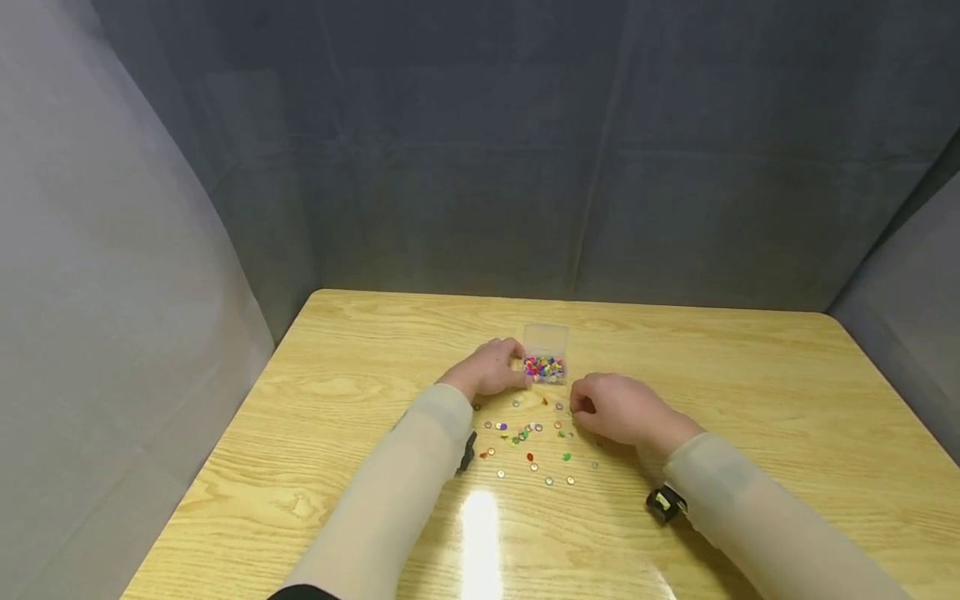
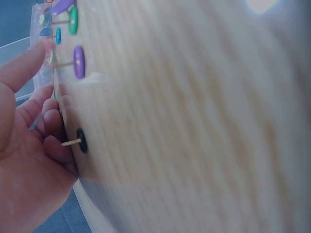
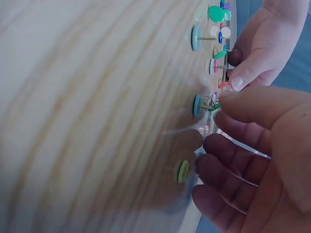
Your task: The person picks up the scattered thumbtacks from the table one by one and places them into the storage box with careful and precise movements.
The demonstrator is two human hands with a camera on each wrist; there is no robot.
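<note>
Left hand [image 1: 491, 367] rests on the table [image 1: 750, 400], fingers curled vs the near-left corner of the box [image 1: 546, 354], thumb and fingertips touching its wall. Whether it truly grips or just steadies: can't tell. Left wrist view: fingers folded loosely by a dark pin [image 2: 81, 140] lying head-down on the wood, shank sticking up; a purple pin [image 2: 78, 62] sits farther on toward the box.

Box: small, clear plastic, rectangular, lid standing open at the back. Inside, a heap of mixed-colour pins, pink, yellow, green, blue.

Btw the hands and just nearer the person: loose pins [image 1: 528, 442] scattered on the table, round flat heads, plastic-coated, various colours, most apart from each other.

Right hand [image 1: 611, 408] is right of the box, knuckles up, fingers curled down w/ thumb and forefinger tips together at the table. Right wrist view: tips close over a green pin [image 3: 210, 106] w/ a teal head; a lime pin [image 3: 182, 171] lies just under the other fingers. Pinch looks closed on the green one.

Table: pale wood-grain laminate, glossy, rounded corners. Wide bare surface left of the left hand and right of the right hand. Grey fabric walls on three sides.
</note>
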